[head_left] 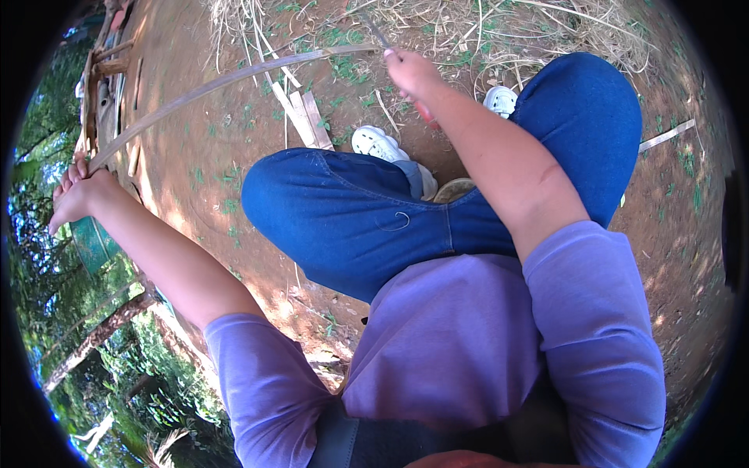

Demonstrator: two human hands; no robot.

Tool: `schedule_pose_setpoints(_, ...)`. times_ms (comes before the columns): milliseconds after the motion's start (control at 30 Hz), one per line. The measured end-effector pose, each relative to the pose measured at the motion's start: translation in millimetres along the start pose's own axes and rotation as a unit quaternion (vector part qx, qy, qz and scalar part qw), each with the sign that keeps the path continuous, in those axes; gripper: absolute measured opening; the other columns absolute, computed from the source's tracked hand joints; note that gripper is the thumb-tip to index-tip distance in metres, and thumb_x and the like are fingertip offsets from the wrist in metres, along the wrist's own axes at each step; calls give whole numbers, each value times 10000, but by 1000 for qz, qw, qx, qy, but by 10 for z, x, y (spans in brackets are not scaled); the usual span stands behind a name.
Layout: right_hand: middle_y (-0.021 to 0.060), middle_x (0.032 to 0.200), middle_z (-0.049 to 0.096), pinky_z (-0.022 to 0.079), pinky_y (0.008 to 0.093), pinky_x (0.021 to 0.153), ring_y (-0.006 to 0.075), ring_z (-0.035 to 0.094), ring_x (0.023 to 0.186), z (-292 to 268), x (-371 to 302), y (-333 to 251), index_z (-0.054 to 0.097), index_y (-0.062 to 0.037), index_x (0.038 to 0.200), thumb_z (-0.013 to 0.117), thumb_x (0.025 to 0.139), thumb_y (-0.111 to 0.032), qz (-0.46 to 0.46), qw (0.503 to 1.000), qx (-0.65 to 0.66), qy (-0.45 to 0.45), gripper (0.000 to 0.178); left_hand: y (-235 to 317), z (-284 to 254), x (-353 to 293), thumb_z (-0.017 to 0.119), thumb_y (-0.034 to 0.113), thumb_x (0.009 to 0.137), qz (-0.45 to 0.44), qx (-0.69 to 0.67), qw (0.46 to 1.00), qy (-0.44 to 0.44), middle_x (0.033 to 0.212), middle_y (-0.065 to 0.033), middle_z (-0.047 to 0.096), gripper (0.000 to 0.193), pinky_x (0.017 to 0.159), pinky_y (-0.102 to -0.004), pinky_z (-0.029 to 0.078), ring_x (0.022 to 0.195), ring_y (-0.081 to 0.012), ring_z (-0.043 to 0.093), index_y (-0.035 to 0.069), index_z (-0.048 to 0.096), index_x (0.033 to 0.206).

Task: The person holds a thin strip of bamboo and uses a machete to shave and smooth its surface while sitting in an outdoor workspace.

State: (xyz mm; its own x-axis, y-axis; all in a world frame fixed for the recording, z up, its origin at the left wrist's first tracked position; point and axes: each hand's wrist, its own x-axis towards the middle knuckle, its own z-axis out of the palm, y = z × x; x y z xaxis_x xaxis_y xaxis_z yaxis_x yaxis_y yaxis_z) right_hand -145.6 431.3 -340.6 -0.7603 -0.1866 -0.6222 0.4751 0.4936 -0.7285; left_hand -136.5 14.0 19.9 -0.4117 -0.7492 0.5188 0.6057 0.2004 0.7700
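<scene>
Fingers of our left hand (76, 193) close on one end of the strip (234, 76); those of our right hand (413, 74) wrap a knife (427, 115) near its other end. Bowed between both, we judge it light, springy, perhaps splintery, best gripped flat near an end.

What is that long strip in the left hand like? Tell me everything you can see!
The strip is long, narrow and pale greyish brown, and it looks like wood or bamboo. It shows as a curve, but the lens bends straight edges, so its true shape is hard to tell. The left hand grips one end. From there it crosses to beside the right hand. Whether that end touches the knife or the right hand, I can't tell.
</scene>
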Motion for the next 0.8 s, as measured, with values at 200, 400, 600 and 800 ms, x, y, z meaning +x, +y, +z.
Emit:
schedule_pose_setpoints(200, 152, 909, 727, 560, 397, 824, 281, 699, 775, 835, -344, 105, 496, -229, 1511, 397, 1058, -423, -145, 983, 113, 24, 503, -84, 150, 373, 186, 547, 1083, 129, 160, 978, 42, 882, -162, 521, 591, 482, -421, 444, 598, -239, 501, -16, 360, 1138)
schedule_pose_setpoints(400, 127, 785, 675, 567, 392, 727, 258, 681, 719, 720, -342, 159, 487, -225, 1518, 454, 1053, -406, -185, 976, 110, -7, 500, 22, 451, 470, 455, 358, 1066, 253, 964, 67, -37, 1073, -127, 647, 332, 698, -355, 549, 905, -270, 692, 90, 517, 1251)
schedule_pose_setpoints(600, 41, 658, 561, 528, 328, 519, 167, 613, 533, 582, -246, 143, 438, -224, 1550, 446, 1062, -407, -47, 975, 209, -61, 522, -68, 786, 206, 702, 429, 915, 298, 947, 109, 49, 1219, 32, 688, 169, 808, -325, 470, 1112, -161, 635, 383, 754, 1069)
schedule_pose_setpoints(800, 41, 675, 575, 552, 338, 546, 172, 619, 546, 671, -204, 209, 436, -221, 1553, 436, 1064, -408, -65, 978, 191, -52, 524, 114, 1025, -3, 701, 409, 932, 272, 962, 24, -24, 1147, 28, 705, 214, 752, -354, 462, 1069, -193, 646, 365, 737, 1138)
